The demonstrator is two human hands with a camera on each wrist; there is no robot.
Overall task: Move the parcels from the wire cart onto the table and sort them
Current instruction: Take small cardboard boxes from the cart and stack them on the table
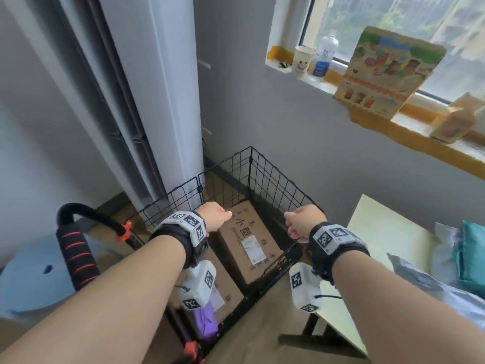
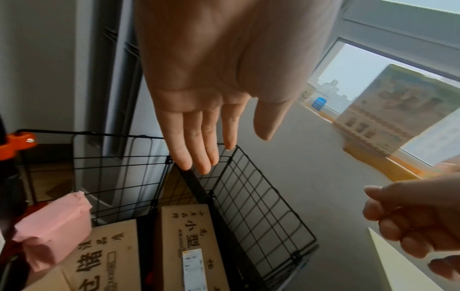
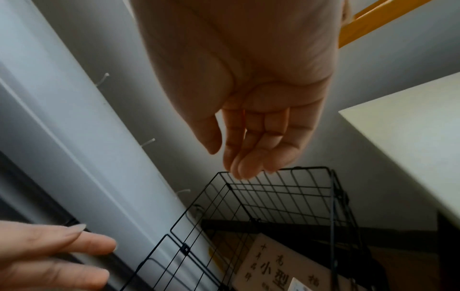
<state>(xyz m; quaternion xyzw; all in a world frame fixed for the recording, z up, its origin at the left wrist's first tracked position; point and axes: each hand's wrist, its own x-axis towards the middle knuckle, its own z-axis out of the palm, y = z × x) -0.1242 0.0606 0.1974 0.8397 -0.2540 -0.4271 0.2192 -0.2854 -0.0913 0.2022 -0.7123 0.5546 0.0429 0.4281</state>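
The black wire cart (image 1: 275, 169) stands below me and holds two brown cardboard boxes. One box (image 1: 249, 243) bears a white label, and the other box (image 1: 225, 282) lies nearer to me. A purple parcel (image 1: 206, 321) sits at the cart's near end. The left wrist view shows a pink parcel (image 2: 54, 226) on the near box. My left hand (image 1: 217, 218) hovers over the cart with straight fingers (image 2: 199, 149), holding nothing. My right hand (image 1: 299, 223) hovers opposite it, its fingers (image 3: 248, 157) loosely bent and empty.
A pale table (image 1: 380, 232) stands right of the cart with a teal parcel (image 1: 472, 253) and grey bags on it. The cart's black handle (image 1: 76, 256) and a blue stool (image 1: 29, 279) are at left. The window sill (image 1: 328, 85) carries a cup, a bottle and cartons.
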